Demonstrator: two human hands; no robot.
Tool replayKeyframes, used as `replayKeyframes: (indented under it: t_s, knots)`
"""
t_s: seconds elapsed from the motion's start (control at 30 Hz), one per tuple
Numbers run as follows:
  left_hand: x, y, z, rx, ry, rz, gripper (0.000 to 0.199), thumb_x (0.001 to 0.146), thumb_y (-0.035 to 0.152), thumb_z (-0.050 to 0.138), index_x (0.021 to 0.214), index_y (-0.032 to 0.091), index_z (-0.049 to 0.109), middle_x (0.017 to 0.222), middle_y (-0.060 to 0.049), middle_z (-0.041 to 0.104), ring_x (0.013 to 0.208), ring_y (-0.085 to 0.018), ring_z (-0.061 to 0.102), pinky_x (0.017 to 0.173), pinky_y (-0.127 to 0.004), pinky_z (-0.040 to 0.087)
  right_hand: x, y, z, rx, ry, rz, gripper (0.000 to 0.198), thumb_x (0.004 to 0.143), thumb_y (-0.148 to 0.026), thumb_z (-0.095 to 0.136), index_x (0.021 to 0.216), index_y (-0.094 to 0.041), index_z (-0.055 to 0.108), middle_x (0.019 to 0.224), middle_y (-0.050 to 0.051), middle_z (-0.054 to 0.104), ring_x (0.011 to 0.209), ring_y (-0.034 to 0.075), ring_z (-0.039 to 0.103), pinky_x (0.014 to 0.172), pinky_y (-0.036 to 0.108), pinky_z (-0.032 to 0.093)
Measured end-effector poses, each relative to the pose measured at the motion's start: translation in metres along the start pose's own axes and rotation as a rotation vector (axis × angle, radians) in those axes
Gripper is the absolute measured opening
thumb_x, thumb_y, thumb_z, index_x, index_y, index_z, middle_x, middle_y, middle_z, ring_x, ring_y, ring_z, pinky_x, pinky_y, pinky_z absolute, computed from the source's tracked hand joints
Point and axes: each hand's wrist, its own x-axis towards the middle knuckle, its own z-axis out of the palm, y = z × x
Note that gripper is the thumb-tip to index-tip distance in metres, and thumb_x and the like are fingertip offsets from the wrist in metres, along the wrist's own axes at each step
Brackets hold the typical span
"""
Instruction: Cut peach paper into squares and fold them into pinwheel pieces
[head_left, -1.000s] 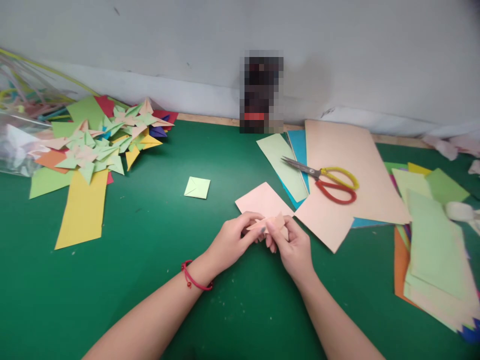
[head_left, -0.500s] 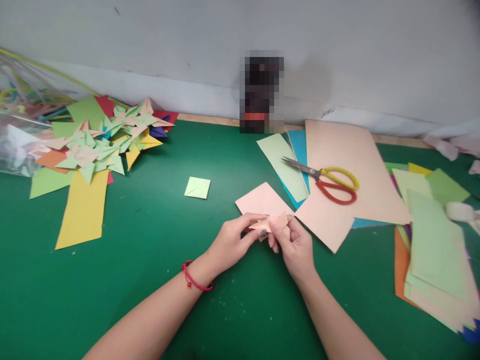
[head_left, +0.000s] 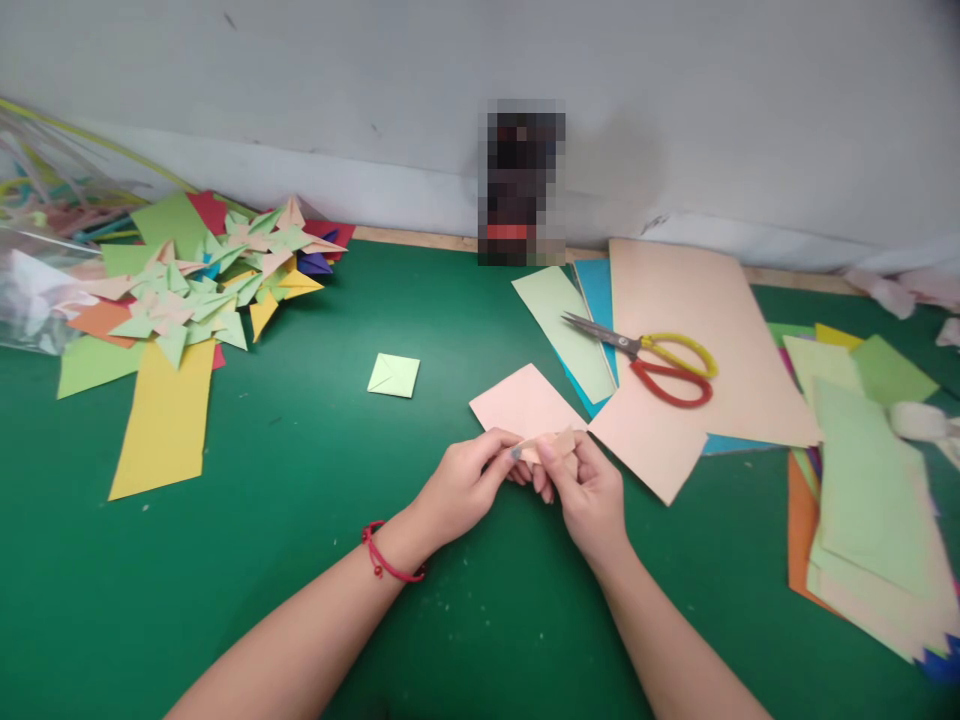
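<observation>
A small folded piece of peach paper (head_left: pixel 559 445) is pinched between both hands above the green table. My left hand (head_left: pixel 472 478) grips its left end between thumb and fingers. On the right side, my right hand (head_left: pixel 590 490) presses it with the thumb on top and the fingers curled beneath. Much of the piece is covered by fingers. Just behind the hands lies a flat pink paper square (head_left: pixel 529 395), partly hidden by them. A folded light green paper square (head_left: pixel 394 375) rests to the left.
Scissors (head_left: pixel 637 345) with yellow and red handles lie on large peach sheets (head_left: pixel 720 300). Folded paper stars (head_left: pixel 217 290) are heaped at the back left beside a clear plastic bag (head_left: pixel 37 290). Green paper strips (head_left: pixel 870 490) and a tape roll (head_left: pixel 919 422) are at right.
My left thumb and fingers have shifted slightly along the folded peach paper, so less of its left point shows. My right hand stays nearly in place.
</observation>
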Motion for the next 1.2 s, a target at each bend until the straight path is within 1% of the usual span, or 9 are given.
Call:
replayKeyframes:
  t_s: [0.1,0.2,0.37,0.53,0.6,0.73,0.87,1.03,1.2]
  knots:
    - [0.0008,0.0001,-0.0006,0.003,0.014,-0.019,0.021,0.09,0.021,0.036,0.087,0.014,0.056,0.075,-0.003,0.063,0.068,-0.012,0.061,0.068,-0.023,0.049,-0.0005,0.0019,-0.0008,-0.029,-0.003,0.009,0.021,0.085,-0.03,0.052,0.069,-0.019,0.046,0.05,-0.006,0.049,0.042,0.007,0.042,0.045,0.021,0.034]
    - [0.0014,0.0012,-0.0018,-0.091,0.0,-0.063,0.023,0.09,0.023,0.036,0.084,0.014,0.056,0.072,-0.003,0.062,0.066,-0.013,0.062,0.067,-0.025,0.05,-0.0015,0.0027,-0.0018,-0.099,0.003,0.012,0.022,0.085,-0.032,0.052,0.068,-0.019,0.046,0.048,-0.006,0.048,0.042,0.008,0.043,0.046,0.022,0.034]
    - [0.0027,0.0032,-0.0042,-0.226,-0.025,-0.103,0.023,0.089,0.026,0.039,0.086,0.014,0.057,0.07,-0.003,0.063,0.065,-0.014,0.061,0.065,-0.026,0.051,-0.002,0.0003,-0.0019,-0.136,0.004,0.035,0.022,0.085,-0.034,0.052,0.069,-0.02,0.047,0.048,-0.006,0.049,0.042,0.008,0.043,0.046,0.022,0.034]
    - [0.0032,-0.0002,-0.0044,-0.239,-0.03,-0.109,0.023,0.089,0.028,0.04,0.087,0.014,0.058,0.069,-0.003,0.063,0.064,-0.014,0.062,0.064,-0.025,0.052,-0.0015,-0.0015,-0.0013,-0.116,-0.013,0.053,0.022,0.084,-0.034,0.053,0.069,-0.02,0.047,0.049,-0.005,0.052,0.043,0.009,0.045,0.046,0.022,0.036]
    - [0.0027,-0.0014,-0.0038,-0.239,-0.03,-0.107,0.024,0.09,0.028,0.038,0.094,0.014,0.057,0.069,-0.003,0.064,0.064,-0.014,0.063,0.063,-0.025,0.052,-0.0012,-0.0009,-0.001,-0.089,-0.02,0.05,0.021,0.084,-0.033,0.053,0.069,-0.02,0.047,0.049,-0.005,0.051,0.043,0.008,0.045,0.046,0.021,0.036]
    - [0.0012,-0.0001,-0.0023,-0.105,-0.016,-0.061,0.029,0.09,0.024,0.037,0.116,0.018,0.048,0.08,-0.003,0.066,0.073,-0.013,0.063,0.071,-0.026,0.051,0.0003,-0.0007,-0.0007,-0.023,-0.011,0.051,0.022,0.086,-0.032,0.051,0.069,-0.02,0.045,0.049,-0.006,0.05,0.042,0.007,0.044,0.045,0.02,0.035]
    - [0.0001,0.0004,-0.0018,0.1,0.018,0.068,0.03,0.082,0.019,0.054,0.112,0.021,0.054,0.105,-0.004,0.062,0.095,-0.015,0.059,0.083,-0.025,0.046,0.0015,-0.0014,-0.0016,0.025,-0.002,0.083,0.021,0.085,-0.034,0.052,0.072,-0.019,0.046,0.049,-0.006,0.049,0.04,0.006,0.042,0.042,0.019,0.034]
    - [-0.0008,-0.0013,-0.0034,0.15,0.07,0.047,0.018,0.083,0.022,0.053,0.099,0.019,0.061,0.091,-0.003,0.067,0.082,-0.013,0.062,0.076,-0.023,0.047,0.0014,-0.0016,-0.0022,0.01,-0.012,0.095,0.022,0.084,-0.036,0.053,0.072,-0.018,0.048,0.047,-0.006,0.049,0.038,0.006,0.04,0.038,0.018,0.031]
    - [-0.0006,0.0025,-0.0036,0.15,0.078,0.048,0.018,0.085,0.021,0.05,0.099,0.018,0.061,0.092,-0.003,0.068,0.083,-0.013,0.062,0.076,-0.022,0.047,0.0023,-0.0041,-0.0017,0.008,-0.008,0.106,0.022,0.084,-0.036,0.053,0.071,-0.019,0.046,0.047,-0.006,0.048,0.038,0.006,0.039,0.039,0.019,0.031]
